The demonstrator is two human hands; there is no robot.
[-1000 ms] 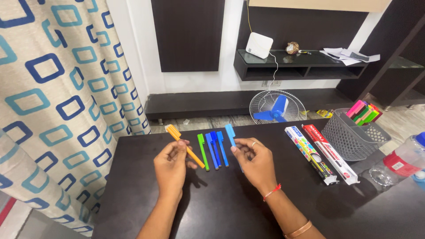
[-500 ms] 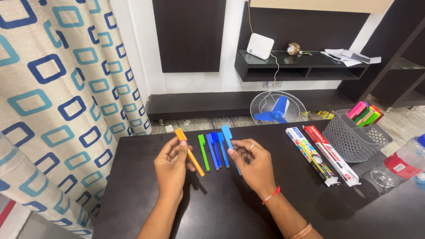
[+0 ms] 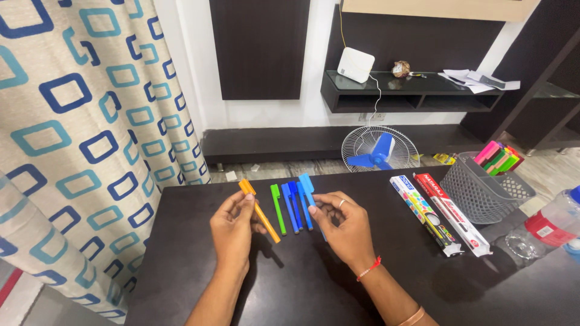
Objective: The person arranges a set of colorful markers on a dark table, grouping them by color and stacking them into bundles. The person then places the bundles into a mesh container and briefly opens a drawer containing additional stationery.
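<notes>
My left hand (image 3: 234,229) holds an orange pen (image 3: 258,210) just over the dark table (image 3: 181,241), its cap pointing away from me. My right hand (image 3: 344,226) holds a light blue pen (image 3: 309,188) by its lower half, cap end up. Between the two hands a green pen (image 3: 277,208) and two blue pens (image 3: 294,204) lie side by side on the table, close together and parallel.
Two long flat boxes (image 3: 441,212) lie right of my hands. A grey mesh basket (image 3: 483,187) with bright markers stands at the right. A clear bottle (image 3: 547,226) lies at the right edge. A patterned curtain (image 3: 72,145) hangs left; a small fan (image 3: 379,151) sits on the floor beyond.
Both hands have lowered toward the table. The orange pen and the light blue pen have come closer to the row of pens lying between them.
</notes>
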